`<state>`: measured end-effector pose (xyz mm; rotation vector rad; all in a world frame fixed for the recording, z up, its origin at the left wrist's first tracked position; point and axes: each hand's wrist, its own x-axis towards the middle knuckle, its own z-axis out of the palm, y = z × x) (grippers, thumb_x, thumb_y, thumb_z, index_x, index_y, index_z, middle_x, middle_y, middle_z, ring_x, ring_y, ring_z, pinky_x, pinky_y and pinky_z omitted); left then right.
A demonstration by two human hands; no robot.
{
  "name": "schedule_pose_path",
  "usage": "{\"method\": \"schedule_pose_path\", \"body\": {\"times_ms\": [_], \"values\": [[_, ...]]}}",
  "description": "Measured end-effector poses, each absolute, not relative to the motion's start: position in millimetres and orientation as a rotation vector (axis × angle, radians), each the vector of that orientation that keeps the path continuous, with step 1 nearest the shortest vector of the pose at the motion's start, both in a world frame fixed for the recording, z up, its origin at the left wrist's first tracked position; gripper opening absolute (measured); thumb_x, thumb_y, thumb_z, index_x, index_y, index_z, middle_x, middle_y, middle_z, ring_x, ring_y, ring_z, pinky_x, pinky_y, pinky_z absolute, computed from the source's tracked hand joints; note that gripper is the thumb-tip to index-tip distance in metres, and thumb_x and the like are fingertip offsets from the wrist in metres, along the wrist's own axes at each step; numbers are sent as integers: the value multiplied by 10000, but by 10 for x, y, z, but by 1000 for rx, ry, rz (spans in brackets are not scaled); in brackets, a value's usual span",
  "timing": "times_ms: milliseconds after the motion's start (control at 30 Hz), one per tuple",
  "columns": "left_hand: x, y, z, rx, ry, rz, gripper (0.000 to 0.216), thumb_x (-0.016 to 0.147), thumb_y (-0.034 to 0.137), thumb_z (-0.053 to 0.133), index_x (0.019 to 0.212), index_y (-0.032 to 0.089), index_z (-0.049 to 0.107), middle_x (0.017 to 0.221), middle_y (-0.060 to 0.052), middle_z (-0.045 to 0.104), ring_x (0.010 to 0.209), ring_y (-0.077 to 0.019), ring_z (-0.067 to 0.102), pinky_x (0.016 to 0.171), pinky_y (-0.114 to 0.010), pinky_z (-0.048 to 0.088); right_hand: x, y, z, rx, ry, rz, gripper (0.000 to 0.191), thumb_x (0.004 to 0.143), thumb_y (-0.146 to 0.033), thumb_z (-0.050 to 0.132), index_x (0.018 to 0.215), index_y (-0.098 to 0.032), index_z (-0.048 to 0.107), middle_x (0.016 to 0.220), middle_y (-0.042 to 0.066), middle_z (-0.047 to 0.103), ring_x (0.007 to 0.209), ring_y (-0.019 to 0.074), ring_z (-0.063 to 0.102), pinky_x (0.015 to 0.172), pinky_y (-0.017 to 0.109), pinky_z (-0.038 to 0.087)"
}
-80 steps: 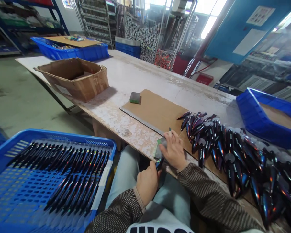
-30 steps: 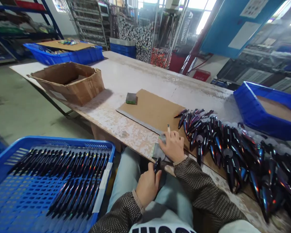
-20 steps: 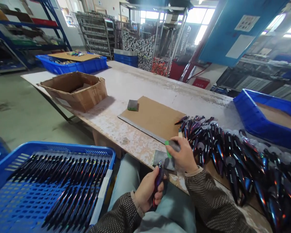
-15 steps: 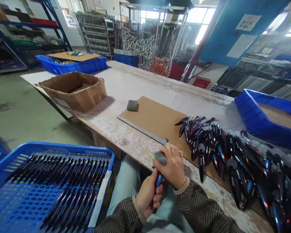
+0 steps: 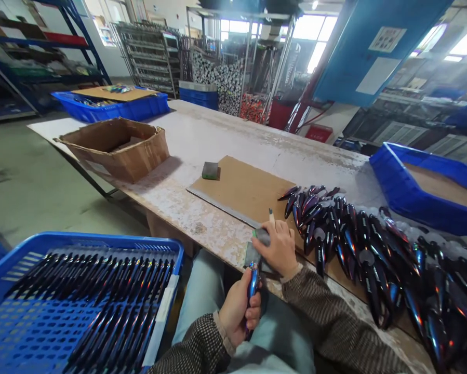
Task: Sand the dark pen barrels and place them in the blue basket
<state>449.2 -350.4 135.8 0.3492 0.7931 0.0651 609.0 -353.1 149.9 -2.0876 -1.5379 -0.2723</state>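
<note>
Now, your left hand (image 5: 239, 311) clenches a glossy blue-black pen (image 5: 252, 285); your right hand (image 5: 276, 250) grasps a small grey, green-edged sanding block (image 5: 263, 237).

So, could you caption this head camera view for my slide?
Left hand holds a glossy blue pen; right hand holds a small grey block.

Count from my seat: 2 hands. My left hand (image 5: 239, 311) has 1 pen (image 5: 252, 285), my right hand (image 5: 276, 249) 1 sanding block (image 5: 263, 237). On the table (image 5: 256, 135): 1 more sanding block (image 5: 210, 170), 1 cardboard box (image 5: 116, 156), 1 cardboard sheet (image 5: 237, 192). Blue crates at the table: 3, far crate (image 5: 139, 108), right crate (image 5: 412, 192), near crate (image 5: 81, 240). Loose pens (image 5: 358, 249): too many to count.
</note>
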Motion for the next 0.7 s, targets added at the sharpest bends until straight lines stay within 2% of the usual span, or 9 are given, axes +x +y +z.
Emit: {"method": "schedule_pose_path", "body": {"times_ms": [100,200,367,467,567,700], "values": [[4493,-3506,1341,396,819,94,483,944,677,415,874,204,492,495,105,352,330,-33,158,330,-169,87,6043,-3554,1503,-2003,-1682,-221,279,828,-393,726,1012,-218,610,1011,73,599,1026,293,504,870,404,351],[4479,-3492,1354,420,816,85,468,957,660,396,887,206,488,508,107,362,334,-30,158,337,-168,97,6140,-3499,1500,-2039,-1616,-223,248,830,-371,736,982,-217,615,990,67,608,987,279,516,845,391,357],[4440,-3456,1367,557,885,137,408,945,623,454,877,221,454,595,66,498,366,-51,326,335,-165,156,6214,-3503,1522,-2080,-1551,-371,260,849,-388,725,1004,-214,610,1014,83,611,1027,298,503,847,402,349],[4465,-3450,1389,541,889,131,478,901,690,483,831,218,448,543,88,431,358,-43,270,339,-161,127,6043,-3656,1519,-2024,-1595,-379,272,857,-405,711,1019,-214,603,1038,92,610,1040,306,497,870,413,346],[4533,-3505,1438,444,846,84,580,880,771,414,733,210,415,484,107,327,348,-30,162,341,-167,83,5969,-3746,1512,-1951,-1554,-343,249,871,-387,674,1038,-218,599,1087,90,608,1063,301,498,891,414,347],[4605,-3618,1492,426,782,16,637,900,780,327,630,206,383,459,93,303,337,-33,138,327,-184,52,6179,-3690,1586,-1923,-1316,-395,204,901,-419,614,954,-222,610,959,67,607,1006,295,512,889,414,362]]}}
